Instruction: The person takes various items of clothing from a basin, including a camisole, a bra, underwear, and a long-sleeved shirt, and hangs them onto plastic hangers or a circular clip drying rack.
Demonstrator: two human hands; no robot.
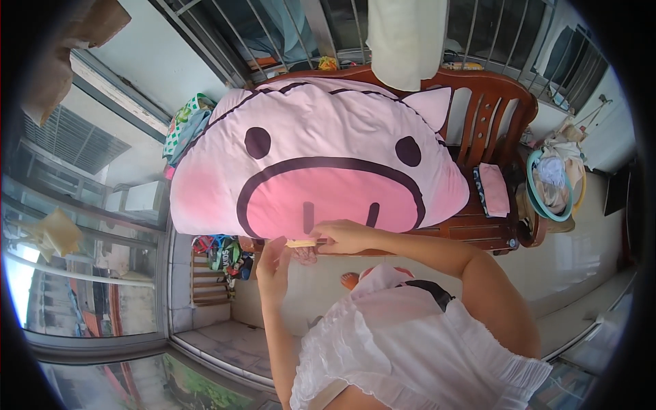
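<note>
A large stuffed cushion or quilt cover [328,123] with a pink pig face spreads over a wooden bench. Its near edge bulges past the front of the seat. My right hand [346,237] is at this edge, below the snout, its bent fingers pinching the fabric. My left hand [273,266] is raised to the same edge, a little further left, with the fingertips close to the cloth. Between both hands shows a small pale yellow strip [300,243]; what it is cannot be made out. The fingertips' exact contact is partly hidden.
The reddish-brown wooden bench [484,230] carries a folded pink cloth [493,189] at its right. Teal basins [535,197] with laundry stand beyond its arm. Left of the bench are a green-patterned bag [187,123] and a slatted wooden rack [210,287]. A white cloth [407,46] hangs behind.
</note>
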